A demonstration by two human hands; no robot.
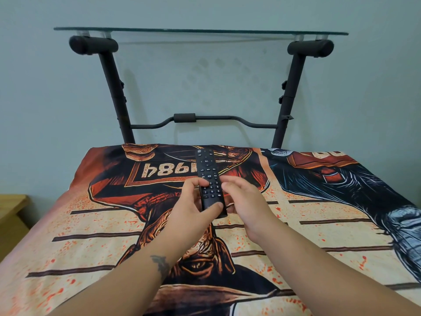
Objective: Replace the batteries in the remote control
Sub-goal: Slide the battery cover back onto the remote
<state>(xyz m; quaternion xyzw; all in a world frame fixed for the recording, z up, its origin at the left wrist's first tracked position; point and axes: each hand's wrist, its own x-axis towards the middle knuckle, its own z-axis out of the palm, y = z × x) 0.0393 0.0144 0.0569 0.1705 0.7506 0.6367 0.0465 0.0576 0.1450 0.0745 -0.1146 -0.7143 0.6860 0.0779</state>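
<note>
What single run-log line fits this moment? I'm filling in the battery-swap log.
stage: handling | object: black rectangular plastic remote control, buttons up | left hand: holding | right hand: holding | batteries: not visible

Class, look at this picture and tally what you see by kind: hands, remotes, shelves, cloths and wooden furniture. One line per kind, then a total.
Hands: 2, left hand and right hand
Remote: 1
Glass shelf: 1
Printed cloth: 1
Wooden furniture: 1
Total: 6

The long black remote control looks like matt plastic with small rubbery buttons. The orange printed bedspread is soft woven cloth. The black stand is matt metal tubing under a glossy clear glass shelf.
</note>
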